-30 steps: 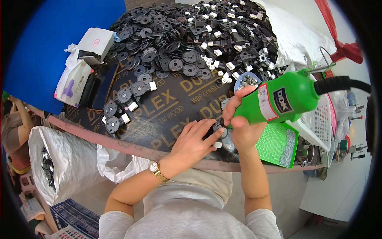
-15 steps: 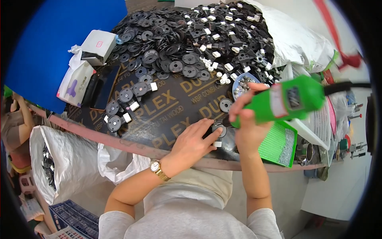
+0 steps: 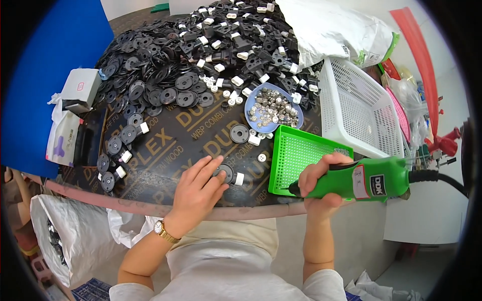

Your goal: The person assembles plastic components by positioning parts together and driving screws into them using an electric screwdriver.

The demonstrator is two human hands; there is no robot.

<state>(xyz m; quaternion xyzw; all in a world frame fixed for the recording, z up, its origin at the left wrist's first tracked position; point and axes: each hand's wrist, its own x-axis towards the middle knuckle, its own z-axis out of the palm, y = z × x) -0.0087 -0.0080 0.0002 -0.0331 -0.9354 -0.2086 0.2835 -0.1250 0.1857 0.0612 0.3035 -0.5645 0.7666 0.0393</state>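
Near the front edge of the surface (image 3: pixel 150 178): black disc (image 3: pixel 228 170), white end rightward, touched by left hand (image 3: pixel 197 191), fingers extended. Right hand (image 3: pixel 321 183): fingers wrapped around green power driver (image 3: pixel 369 179).

Bare tabletop (image 3: pixel 258 187) between the hands (image 3: pixel 198 189) (narrow), black wheel (image 3: pixel 228 175) and green tray (image 3: pixel 275 163) as flanking obstacles.

Green driver (image 3: pixel 354 181), black cord (image 3: pixel 424 175); black near disc (image 3: pixel 227 172); green gridded tray (image 3: pixel 288 155) at right; blue bowl (image 3: pixel 257 91); dark table (image 3: pixel 163 175), gold-lettered.
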